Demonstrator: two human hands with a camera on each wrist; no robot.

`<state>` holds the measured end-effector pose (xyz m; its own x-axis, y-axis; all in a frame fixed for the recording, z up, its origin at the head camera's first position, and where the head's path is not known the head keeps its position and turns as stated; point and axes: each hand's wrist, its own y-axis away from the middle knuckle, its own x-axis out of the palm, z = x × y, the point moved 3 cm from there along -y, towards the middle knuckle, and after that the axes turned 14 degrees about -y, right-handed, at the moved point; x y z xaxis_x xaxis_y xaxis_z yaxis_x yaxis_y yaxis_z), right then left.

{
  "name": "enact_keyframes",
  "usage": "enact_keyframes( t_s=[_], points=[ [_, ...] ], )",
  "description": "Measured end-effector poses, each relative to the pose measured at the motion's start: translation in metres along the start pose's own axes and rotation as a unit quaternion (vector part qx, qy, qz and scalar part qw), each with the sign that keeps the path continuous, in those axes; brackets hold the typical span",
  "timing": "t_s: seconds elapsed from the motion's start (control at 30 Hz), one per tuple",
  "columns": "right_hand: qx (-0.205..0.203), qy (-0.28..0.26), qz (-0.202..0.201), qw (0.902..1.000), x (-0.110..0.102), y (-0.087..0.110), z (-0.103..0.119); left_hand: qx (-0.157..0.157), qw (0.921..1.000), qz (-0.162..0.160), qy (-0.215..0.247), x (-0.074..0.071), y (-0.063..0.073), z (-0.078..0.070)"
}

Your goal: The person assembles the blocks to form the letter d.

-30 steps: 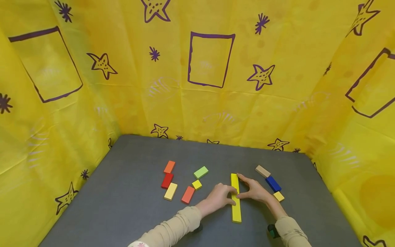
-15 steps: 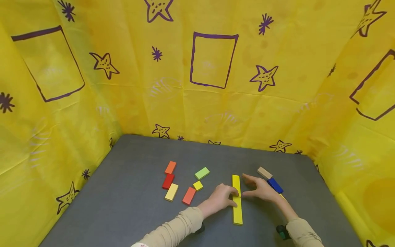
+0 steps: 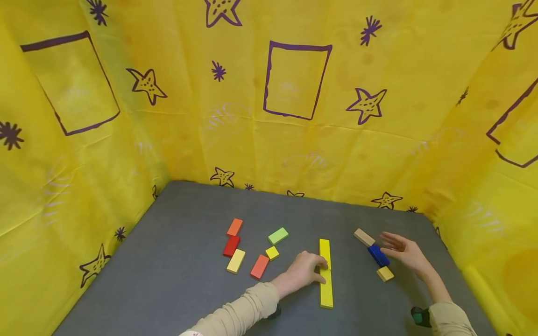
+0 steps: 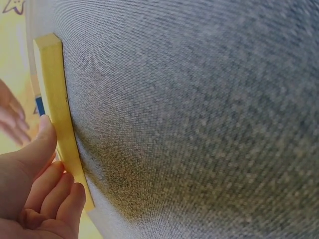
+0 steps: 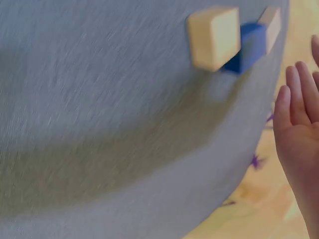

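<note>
Two slim yellow blocks lie end to end on the grey table: a far one (image 3: 324, 248) and a near one (image 3: 326, 295). My left hand (image 3: 303, 269) holds them where they meet, index finger over the far block and thumb at the near one. In the left wrist view, the thumb overlaps the yellow bar's (image 4: 57, 94) edge and the other fingers curl beside it. At the right, my right hand (image 3: 407, 254) hovers with loosely extended fingers beside a blue block (image 3: 378, 256). A tan block (image 3: 364, 237) and a pale yellow block (image 3: 385, 274) adjoin the blue one.
Left on the table (image 3: 193, 280) lie orange (image 3: 235, 227), red (image 3: 231, 246) and cream (image 3: 236, 261) blocks in a staggered line. Nearer the middle are green (image 3: 278, 235), small yellow (image 3: 272, 253) and coral (image 3: 259, 267) blocks. Yellow patterned cloth (image 3: 235, 144) walls the table's back and sides.
My right hand has left the yellow blocks and moved right to the blue block, its fingers spreading. The left hand stays at the yellow blocks. The view has shifted slightly.
</note>
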<state>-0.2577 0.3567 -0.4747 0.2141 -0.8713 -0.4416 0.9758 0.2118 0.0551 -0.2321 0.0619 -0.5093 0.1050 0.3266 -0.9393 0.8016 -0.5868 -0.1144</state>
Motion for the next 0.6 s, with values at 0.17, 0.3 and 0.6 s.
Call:
enact_keyframes(
  t_s=[0.17,0.3,0.6],
  points=[
    [0.009,0.024,0.022,0.9994,-0.007,0.005,-0.016,0.006,1.0,-0.001,-0.008,0.001,-0.001,0.0],
    [0.006,0.055,0.045,0.9975,-0.006,0.003,-0.021,0.003,1.0,0.0,-0.005,0.0,-0.001,-0.001],
    [-0.019,0.094,0.089,0.9914,0.003,-0.007,-0.025,0.008,0.9998,-0.007,-0.019,0.0,0.0,-0.001]
  ],
)
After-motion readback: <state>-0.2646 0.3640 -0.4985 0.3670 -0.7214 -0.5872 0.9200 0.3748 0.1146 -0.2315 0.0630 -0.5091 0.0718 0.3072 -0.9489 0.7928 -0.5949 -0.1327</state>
